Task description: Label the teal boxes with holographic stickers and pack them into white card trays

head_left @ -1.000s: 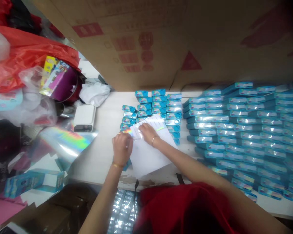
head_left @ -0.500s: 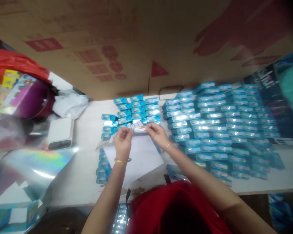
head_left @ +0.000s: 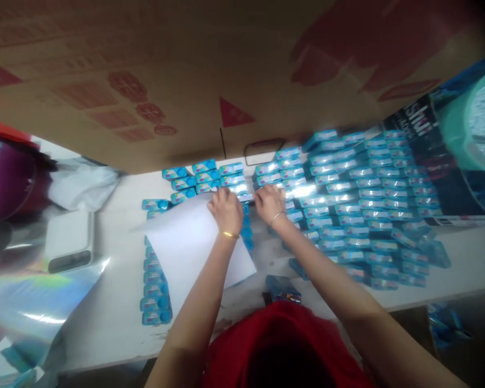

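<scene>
My left hand (head_left: pixel 226 211) is at the upper right corner of a white sheet (head_left: pixel 189 242), its fingers bent down over the edge beside small blue packs (head_left: pixel 207 177). To its right, my right hand (head_left: pixel 270 203) has its fingers curled down at the left side of the large group of blue packs (head_left: pixel 345 207). A pale strip shows between the two hands, near the fingertips. Whether either hand grips something is hidden by the fingers and blur. The sheet lies over part of the left rows of packs.
A large cardboard box (head_left: pixel 178 81) stands along the back. At the left are a white device (head_left: pixel 69 237), a plastic bag (head_left: pixel 83 183) and shiny film (head_left: pixel 44 307). A green tub (head_left: pixel 475 124) is at the right. One dark blue pack (head_left: pixel 283 289) lies near the front edge.
The camera view has shifted right. Both hands have come down onto the rows, farther from the strip's earlier raised position. The fingers, pinched on the strip before, now point down at the packs.
</scene>
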### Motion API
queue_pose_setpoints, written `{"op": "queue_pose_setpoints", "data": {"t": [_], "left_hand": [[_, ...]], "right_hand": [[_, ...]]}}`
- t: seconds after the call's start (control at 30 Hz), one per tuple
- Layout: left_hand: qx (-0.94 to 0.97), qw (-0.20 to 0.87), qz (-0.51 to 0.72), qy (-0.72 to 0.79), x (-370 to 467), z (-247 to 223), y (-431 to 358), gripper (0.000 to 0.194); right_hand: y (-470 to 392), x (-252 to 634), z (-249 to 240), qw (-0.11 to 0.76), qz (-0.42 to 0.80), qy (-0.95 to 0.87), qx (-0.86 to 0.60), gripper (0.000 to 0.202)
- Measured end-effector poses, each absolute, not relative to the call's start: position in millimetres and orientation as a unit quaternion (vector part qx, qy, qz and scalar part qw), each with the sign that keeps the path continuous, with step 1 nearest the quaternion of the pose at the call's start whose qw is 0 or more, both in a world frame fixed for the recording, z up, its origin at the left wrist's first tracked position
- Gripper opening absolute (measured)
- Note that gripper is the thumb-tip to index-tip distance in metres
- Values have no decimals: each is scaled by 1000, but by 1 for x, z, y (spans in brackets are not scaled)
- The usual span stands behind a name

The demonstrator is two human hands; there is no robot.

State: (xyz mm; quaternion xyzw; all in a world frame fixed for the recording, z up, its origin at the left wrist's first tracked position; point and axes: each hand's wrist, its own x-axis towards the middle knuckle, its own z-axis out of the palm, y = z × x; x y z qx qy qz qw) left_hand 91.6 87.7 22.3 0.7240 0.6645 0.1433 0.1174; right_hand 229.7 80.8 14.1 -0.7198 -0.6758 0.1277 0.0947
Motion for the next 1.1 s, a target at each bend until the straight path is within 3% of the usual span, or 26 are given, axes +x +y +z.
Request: {"op": "queue_pose_setpoints", "data": {"t": [0.27, 0.43, 0.53, 0.8, 0.9, 1.0, 1.1], "left_hand": [[705, 142, 116, 685, 94, 4, 90, 14], [640, 173, 156, 732, 90, 7, 90, 30], [596, 215, 167, 756, 89, 6, 93, 26], [568, 261, 224, 747, 94, 12, 93, 21], [644, 287, 332, 627, 55, 44, 88, 23], [647, 179, 389, 631, -22, 76, 99, 27], [593, 164, 270, 741, -107, 83, 116, 27]], "right_hand": [[83, 224, 2, 49, 121, -689, -713, 25], [74, 219, 0, 59, 137, -677, -721, 26], [67, 213, -2, 41, 155, -679, -716, 25], [64, 212, 2, -72, 170, -727, -662, 24], [60, 216, 15, -10, 131, -698, -704, 27], [59, 211, 29, 93, 104, -678, -722, 31], [66, 193, 43, 190, 122, -671, -706, 33]]}}
